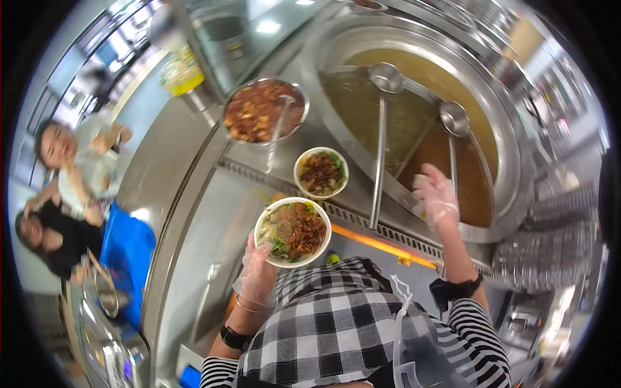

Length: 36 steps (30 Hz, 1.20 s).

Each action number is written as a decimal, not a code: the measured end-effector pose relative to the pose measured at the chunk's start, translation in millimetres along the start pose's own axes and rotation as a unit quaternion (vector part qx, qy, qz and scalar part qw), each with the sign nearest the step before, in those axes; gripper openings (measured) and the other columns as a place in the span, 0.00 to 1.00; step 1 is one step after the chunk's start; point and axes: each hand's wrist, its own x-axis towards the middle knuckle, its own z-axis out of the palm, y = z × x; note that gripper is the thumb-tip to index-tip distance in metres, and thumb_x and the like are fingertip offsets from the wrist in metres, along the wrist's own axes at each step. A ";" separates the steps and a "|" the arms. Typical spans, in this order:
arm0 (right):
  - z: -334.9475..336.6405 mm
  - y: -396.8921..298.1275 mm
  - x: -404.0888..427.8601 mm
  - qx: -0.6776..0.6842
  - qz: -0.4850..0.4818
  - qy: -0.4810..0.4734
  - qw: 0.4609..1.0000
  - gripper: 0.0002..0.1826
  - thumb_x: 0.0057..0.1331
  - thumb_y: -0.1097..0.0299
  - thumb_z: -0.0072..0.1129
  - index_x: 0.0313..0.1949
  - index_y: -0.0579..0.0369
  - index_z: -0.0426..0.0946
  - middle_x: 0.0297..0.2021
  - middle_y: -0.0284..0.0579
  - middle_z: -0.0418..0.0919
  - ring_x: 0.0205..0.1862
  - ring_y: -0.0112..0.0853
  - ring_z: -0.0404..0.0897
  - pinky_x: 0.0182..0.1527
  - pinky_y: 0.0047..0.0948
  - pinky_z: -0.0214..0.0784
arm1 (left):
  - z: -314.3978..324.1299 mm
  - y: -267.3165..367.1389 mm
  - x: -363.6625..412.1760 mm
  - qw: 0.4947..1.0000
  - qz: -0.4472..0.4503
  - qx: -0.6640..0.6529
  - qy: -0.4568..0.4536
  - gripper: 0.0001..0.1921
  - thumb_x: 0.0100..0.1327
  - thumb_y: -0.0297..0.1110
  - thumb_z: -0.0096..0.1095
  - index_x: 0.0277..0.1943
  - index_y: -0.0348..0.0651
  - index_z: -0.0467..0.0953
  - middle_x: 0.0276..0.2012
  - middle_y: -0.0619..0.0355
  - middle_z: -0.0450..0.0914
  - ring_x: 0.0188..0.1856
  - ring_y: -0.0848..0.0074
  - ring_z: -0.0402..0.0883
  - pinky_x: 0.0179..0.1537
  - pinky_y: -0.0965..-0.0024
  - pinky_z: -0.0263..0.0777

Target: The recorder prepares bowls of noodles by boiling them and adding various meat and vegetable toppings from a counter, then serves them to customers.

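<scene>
My left hand (256, 266), in a clear plastic glove, holds a white bowl (326, 242) by its left side. In it lie pale noodles, browned minced meat and green leaves. A second white bowl (297, 182) with similar food stands on the steel counter just beyond it. My right hand (435, 196), also gloved, is over the near rim of a large round pot (507, 145). Its fingers look spread, beside the handle of the right ladle (454, 119); the handle's lower end is hidden by the hand. Another ladle (381, 145) lies across the pot, its handle reaching over the counter.
Left of the pot stands a steel basin (264, 110) of red chunky sauce with a spoon in it. A slotted drain strip (368, 218) edges the counter. Metal baskets (543, 257) stand at right. Two people (63, 194) are beyond the left counter, near a blue tray (128, 252).
</scene>
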 end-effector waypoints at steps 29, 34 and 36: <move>-130.3 40.2 -163.7 -0.482 0.007 0.197 0.854 0.28 0.60 0.69 0.48 0.61 0.57 0.57 0.49 0.60 0.70 0.51 0.48 0.71 0.51 0.35 0.62 | 91.5 -29.5 90.4 0.932 0.157 0.167 -0.282 0.22 0.62 0.28 0.49 0.58 0.38 0.54 0.54 0.55 0.62 0.56 0.71 0.66 0.55 0.68 0.66; -118.6 16.9 -164.6 -0.476 0.118 0.184 0.852 0.30 0.58 0.71 0.49 0.61 0.57 0.56 0.48 0.62 0.71 0.50 0.48 0.71 0.51 0.31 0.60 | 88.7 -33.5 86.8 0.962 0.041 0.056 -0.264 0.21 0.61 0.24 0.48 0.58 0.37 0.56 0.54 0.54 0.63 0.56 0.71 0.66 0.55 0.70 0.66; -126.0 26.8 -163.1 -0.454 0.088 0.175 0.869 0.30 0.57 0.70 0.50 0.61 0.53 0.57 0.43 0.62 0.72 0.46 0.49 0.72 0.49 0.34 0.62 | 99.2 -29.3 75.8 0.913 0.195 0.228 -0.277 0.19 0.60 0.23 0.47 0.56 0.36 0.59 0.55 0.50 0.61 0.55 0.68 0.66 0.54 0.68 0.67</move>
